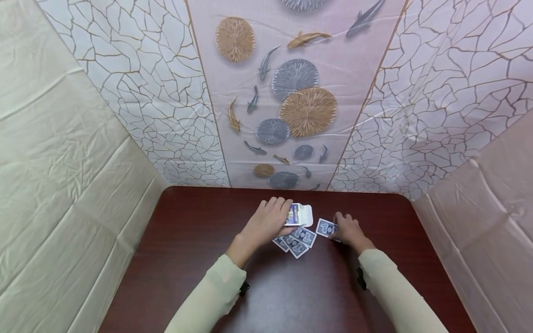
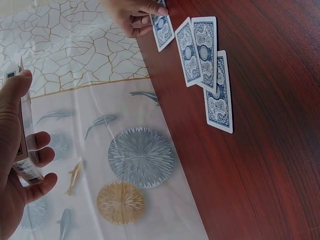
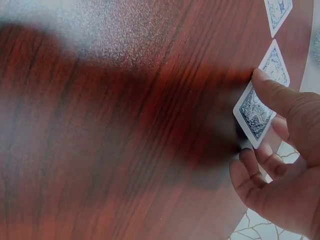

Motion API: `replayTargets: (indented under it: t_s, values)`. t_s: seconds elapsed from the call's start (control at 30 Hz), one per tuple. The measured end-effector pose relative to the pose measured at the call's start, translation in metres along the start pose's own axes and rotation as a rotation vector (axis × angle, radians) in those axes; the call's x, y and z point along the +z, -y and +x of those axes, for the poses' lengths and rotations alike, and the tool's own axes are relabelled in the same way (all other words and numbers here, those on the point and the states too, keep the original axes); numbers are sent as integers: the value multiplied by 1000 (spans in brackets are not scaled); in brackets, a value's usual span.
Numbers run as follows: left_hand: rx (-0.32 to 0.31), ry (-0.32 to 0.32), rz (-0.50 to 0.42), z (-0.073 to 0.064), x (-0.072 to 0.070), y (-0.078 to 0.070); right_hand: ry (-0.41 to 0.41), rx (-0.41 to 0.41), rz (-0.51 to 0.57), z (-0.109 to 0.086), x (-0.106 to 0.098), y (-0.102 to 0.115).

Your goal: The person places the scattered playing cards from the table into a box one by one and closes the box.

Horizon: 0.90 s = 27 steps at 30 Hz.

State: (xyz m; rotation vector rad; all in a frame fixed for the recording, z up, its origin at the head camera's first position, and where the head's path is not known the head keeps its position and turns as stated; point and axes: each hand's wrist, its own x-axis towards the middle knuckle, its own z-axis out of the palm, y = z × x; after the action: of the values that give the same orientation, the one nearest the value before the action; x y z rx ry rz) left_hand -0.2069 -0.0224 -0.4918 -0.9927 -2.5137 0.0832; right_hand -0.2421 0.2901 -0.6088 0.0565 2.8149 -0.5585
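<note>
My left hand [image 1: 270,217] grips a playing-card box [image 1: 294,214], its white flap [image 1: 308,215] open toward the right. In the left wrist view the thumb lies on one side of the box [image 2: 25,160] and the fingers curl round the other. Below it on the table, several blue-backed playing cards [image 1: 296,247] overlap, face down. To their right my right hand [image 1: 349,230] pinches a single playing card [image 1: 326,227]. The right wrist view shows the thumb on top of this card [image 3: 256,116], with fingers at its far edge and underneath.
The dark red wooden table [image 1: 187,259] ends at a patterned cloth wall [image 1: 183,115] close behind the hands. Pale padded panels [image 1: 62,185] stand on the left and right sides. Another blue-backed card [image 3: 278,14] appears at the top of the right wrist view.
</note>
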Motion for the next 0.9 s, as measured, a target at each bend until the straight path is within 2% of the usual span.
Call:
replayTargets:
  t_s: [0.17,0.33,0.43,0.67,0.77,0.9]
  values:
    - [4,-20,4,1,2,0,-28,-49,80,-2,2,-3]
    - [2,-22,8,0,2,0,-49,-156,155,-3,2,-14]
    - [2,-26,6,1,2,0,-46,-191,219,-3,0,-23]
    - [-5,-19,-9,2,1,1,-18,-141,459,-7,-6,-34]
    - [-9,-14,-21,2,1,1,-2,-100,572,-8,-9,-36]
    - [-11,-6,-34,1,2,2,12,-26,667,-9,-12,-40]
